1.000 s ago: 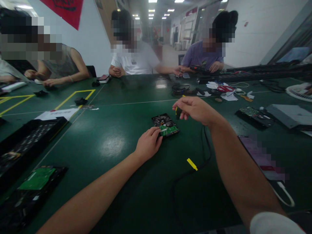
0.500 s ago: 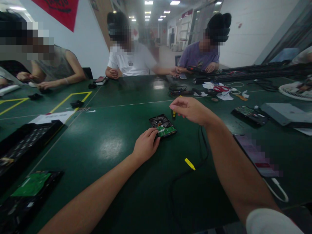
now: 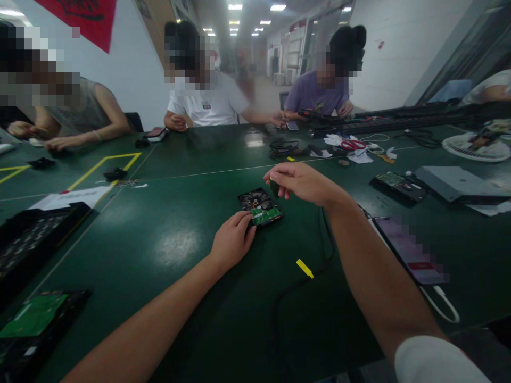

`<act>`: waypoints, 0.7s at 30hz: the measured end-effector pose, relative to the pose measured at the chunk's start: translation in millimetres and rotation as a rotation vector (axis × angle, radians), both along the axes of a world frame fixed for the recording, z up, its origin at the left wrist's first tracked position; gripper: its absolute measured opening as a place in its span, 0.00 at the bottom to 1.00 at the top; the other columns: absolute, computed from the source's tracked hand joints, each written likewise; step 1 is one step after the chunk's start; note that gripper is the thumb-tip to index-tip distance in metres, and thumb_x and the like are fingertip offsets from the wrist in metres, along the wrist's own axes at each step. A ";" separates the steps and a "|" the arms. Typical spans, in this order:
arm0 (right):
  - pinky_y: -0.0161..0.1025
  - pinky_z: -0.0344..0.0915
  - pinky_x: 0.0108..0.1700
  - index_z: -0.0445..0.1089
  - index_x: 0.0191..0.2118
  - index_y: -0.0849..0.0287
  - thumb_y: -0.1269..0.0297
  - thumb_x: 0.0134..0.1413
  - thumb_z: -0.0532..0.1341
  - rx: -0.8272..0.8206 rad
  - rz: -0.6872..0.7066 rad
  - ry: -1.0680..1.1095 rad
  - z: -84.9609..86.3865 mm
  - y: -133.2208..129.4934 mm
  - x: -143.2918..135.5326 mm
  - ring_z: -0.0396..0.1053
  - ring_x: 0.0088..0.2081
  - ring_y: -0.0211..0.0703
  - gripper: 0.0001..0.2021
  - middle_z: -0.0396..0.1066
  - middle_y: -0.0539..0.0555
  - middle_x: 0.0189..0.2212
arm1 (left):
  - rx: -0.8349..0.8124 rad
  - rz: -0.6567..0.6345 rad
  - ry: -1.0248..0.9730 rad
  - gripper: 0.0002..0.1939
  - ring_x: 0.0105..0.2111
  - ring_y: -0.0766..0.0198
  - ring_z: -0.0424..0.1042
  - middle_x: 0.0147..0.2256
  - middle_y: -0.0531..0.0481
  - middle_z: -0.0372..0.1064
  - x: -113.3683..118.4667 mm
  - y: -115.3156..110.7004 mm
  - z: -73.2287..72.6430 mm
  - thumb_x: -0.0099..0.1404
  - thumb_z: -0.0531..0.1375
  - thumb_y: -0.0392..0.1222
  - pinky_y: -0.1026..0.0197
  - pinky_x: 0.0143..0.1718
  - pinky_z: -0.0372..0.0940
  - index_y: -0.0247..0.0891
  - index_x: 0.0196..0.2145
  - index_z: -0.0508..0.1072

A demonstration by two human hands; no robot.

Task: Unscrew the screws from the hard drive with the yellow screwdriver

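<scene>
A hard drive point(image 3: 261, 205) with a green circuit board lies on the green table ahead of me. My left hand point(image 3: 235, 236) grips its near left edge, thumb and fingers closed against it, hiding that corner. Just above and to the right of the drive, my right hand point(image 3: 297, 182) is raised with its fingers pinched round a screwdriver point(image 3: 274, 187) with a black and yellow handle. The handle is partly covered by the fingers, and I cannot make out its tip.
A black cable with a yellow tag point(image 3: 305, 268) runs over the table point(image 3: 191, 319). Right are a phone point(image 3: 407, 250), another drive point(image 3: 399, 187) and a grey metal box point(image 3: 459, 183). Left lie a black tray point(image 3: 40, 239) and a green-boarded drive point(image 3: 35, 316). Several people sit opposite.
My right hand has tilted the screwdriver, its handle now leaning differently in the fingers. My left hand stays on the hard drive. The whole view has shifted slightly.
</scene>
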State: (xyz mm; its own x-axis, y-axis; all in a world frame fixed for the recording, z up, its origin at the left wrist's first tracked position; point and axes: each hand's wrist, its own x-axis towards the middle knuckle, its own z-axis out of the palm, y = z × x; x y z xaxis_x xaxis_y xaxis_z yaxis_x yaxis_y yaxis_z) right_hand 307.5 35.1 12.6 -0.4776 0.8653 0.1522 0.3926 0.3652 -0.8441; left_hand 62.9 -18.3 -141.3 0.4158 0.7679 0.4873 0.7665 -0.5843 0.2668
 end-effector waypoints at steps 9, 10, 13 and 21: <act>0.36 0.63 0.28 0.74 0.35 0.58 0.55 0.62 0.69 0.064 -0.188 -0.009 -3.2 3.2 1.9 0.69 0.27 0.40 0.11 0.75 0.52 0.28 | -0.008 -0.004 0.003 0.16 0.56 0.49 0.75 0.58 0.39 0.71 -0.3 -0.2 1.2 0.76 0.56 0.44 0.45 0.57 0.74 0.38 0.58 0.70; 0.37 0.62 0.28 0.73 0.34 0.58 0.55 0.61 0.70 0.077 -0.216 -0.020 -4.2 4.4 2.4 0.69 0.27 0.40 0.12 0.75 0.52 0.28 | -0.007 -0.001 0.004 0.16 0.56 0.49 0.75 0.58 0.39 0.71 -0.2 -0.3 1.2 0.76 0.56 0.43 0.45 0.57 0.74 0.38 0.58 0.70; 0.36 0.60 0.27 0.72 0.33 0.58 0.59 0.59 0.70 0.090 -0.246 -0.038 -5.2 5.6 2.4 0.68 0.26 0.39 0.10 0.74 0.51 0.26 | -0.009 -0.002 0.010 0.16 0.56 0.49 0.75 0.58 0.39 0.71 -0.1 -0.2 0.8 0.76 0.56 0.43 0.45 0.57 0.74 0.38 0.58 0.70; 0.33 0.61 0.24 0.75 0.37 0.58 0.59 0.70 0.61 0.050 -0.077 0.006 -0.4 0.2 -1.4 0.66 0.24 0.33 0.11 0.77 0.52 0.34 | -0.022 -0.003 0.021 0.17 0.56 0.49 0.74 0.58 0.39 0.71 -0.6 -0.2 1.6 0.76 0.56 0.43 0.45 0.57 0.74 0.37 0.59 0.70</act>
